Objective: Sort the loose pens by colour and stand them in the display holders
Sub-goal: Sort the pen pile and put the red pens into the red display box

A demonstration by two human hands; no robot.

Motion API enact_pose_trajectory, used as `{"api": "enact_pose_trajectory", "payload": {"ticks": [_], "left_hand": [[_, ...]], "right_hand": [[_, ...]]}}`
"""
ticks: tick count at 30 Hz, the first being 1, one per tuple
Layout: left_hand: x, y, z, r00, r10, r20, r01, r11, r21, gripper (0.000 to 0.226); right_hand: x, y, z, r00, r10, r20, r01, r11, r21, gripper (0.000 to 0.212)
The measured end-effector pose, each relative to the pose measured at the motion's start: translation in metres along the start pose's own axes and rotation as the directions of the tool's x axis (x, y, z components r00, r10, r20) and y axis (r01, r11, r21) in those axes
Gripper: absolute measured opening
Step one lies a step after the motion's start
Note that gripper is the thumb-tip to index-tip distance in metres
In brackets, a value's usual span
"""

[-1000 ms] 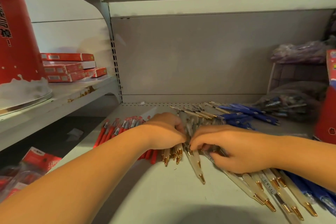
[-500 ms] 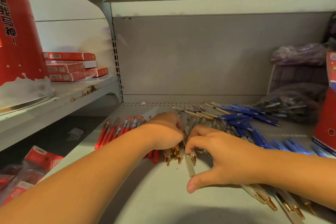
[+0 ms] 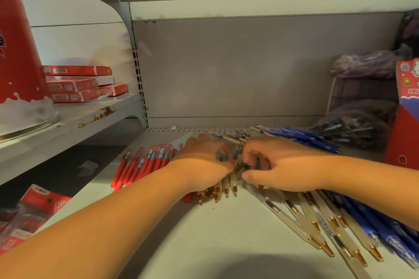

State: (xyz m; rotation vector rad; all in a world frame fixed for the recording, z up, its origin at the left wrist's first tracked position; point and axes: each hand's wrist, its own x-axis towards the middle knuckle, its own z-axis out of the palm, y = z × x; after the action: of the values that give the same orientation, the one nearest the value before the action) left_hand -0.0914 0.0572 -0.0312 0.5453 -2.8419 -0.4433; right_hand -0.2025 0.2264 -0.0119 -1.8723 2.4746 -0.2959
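Loose pens lie sorted on the grey shelf point(image 3: 204, 233). Red pens point(image 3: 145, 163) are at the left, and clear pens with gold tips point(image 3: 217, 190) poke out from under my left hand point(image 3: 204, 161), which curls over that bunch. My right hand point(image 3: 281, 163) meets it from the right, thumb and curled fingers pinching dark-ended clear pens between the two hands. More clear pens point(image 3: 317, 222) fan out toward the front right. Blue pens lie behind my right hand point(image 3: 303, 138) and at the front right point(image 3: 381, 224). No holder is plainly recognisable.
A red printed carton point(image 3: 405, 120) stands at the right edge. Behind it are a bag of pens point(image 3: 353, 127) and a purple bag point(image 3: 367, 63) on a box. Red boxes point(image 3: 77, 84) and a big red cone point(image 3: 18, 41) sit on the left shelf.
My right hand pulled in from the front, thumb no longer stretched out, and closed up against the left hand at the clear pen bunch. The left hand barely moved.
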Motion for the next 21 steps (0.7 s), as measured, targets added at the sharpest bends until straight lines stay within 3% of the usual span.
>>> {"api": "enact_pose_trajectory", "payload": {"ticks": [2,4,8,14,19,21], "left_hand": [[-0.003,0.005,0.003,0.998,0.053,0.046,-0.058,0.991,0.117,0.040],[-0.006,0.011,0.006,0.988,0.094,0.123,-0.116,0.977,0.182,0.046],[-0.007,0.014,0.012,0.980,0.103,0.171,-0.128,0.981,0.145,0.042],[-0.002,0.011,0.008,0.980,0.103,0.173,-0.118,0.990,0.083,0.036],[-0.001,0.005,0.007,0.981,0.096,0.168,-0.107,0.992,0.059,0.037],[-0.001,0.004,0.006,0.981,0.096,0.167,-0.105,0.993,0.048,0.037]], "right_hand": [[-0.008,0.006,-0.007,0.989,0.111,0.093,-0.104,0.992,-0.077,0.034],[-0.014,0.006,-0.007,0.979,0.144,0.148,-0.115,0.976,-0.187,0.045],[-0.019,-0.006,-0.003,0.968,0.169,0.187,-0.132,0.972,-0.196,0.056],[-0.018,-0.021,-0.005,0.921,0.223,0.321,-0.203,0.975,-0.094,0.042],[-0.010,-0.021,0.001,0.929,0.243,0.279,-0.219,0.969,-0.115,0.031],[-0.008,-0.015,-0.002,0.916,0.258,0.309,-0.274,0.962,0.009,0.030]]}}
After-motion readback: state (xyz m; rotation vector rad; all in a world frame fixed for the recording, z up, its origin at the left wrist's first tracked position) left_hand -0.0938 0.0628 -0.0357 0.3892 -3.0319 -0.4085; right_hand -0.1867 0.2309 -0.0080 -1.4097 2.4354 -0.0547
